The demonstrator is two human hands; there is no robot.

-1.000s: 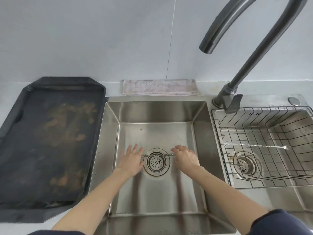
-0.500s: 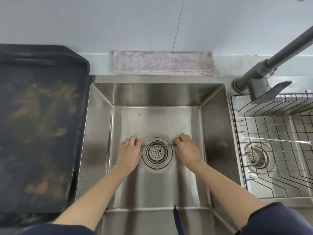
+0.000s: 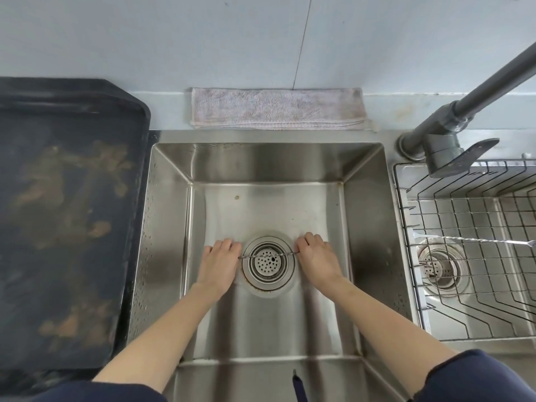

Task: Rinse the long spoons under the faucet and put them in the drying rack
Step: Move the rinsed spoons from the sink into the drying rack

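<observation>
A pale blue-grey wall [image 3: 145, 33] fills the top of the view, smooth and evenly lit, with one thin vertical seam [image 3: 303, 42] running down it. Below it lies a light countertop ledge [image 3: 406, 108], faintly stained near its right end. A folded pinkish-grey cloth [image 3: 275, 108] lies on this ledge against the wall, just behind the back edge of the stainless steel sink basin [image 3: 168, 227]. The basin's walls carry soft reflections and water droplets along the left side. Left of the basin, touching its rim, sits a large dark tray [image 3: 58, 227] with raised edges and brown smears across its surface.
</observation>
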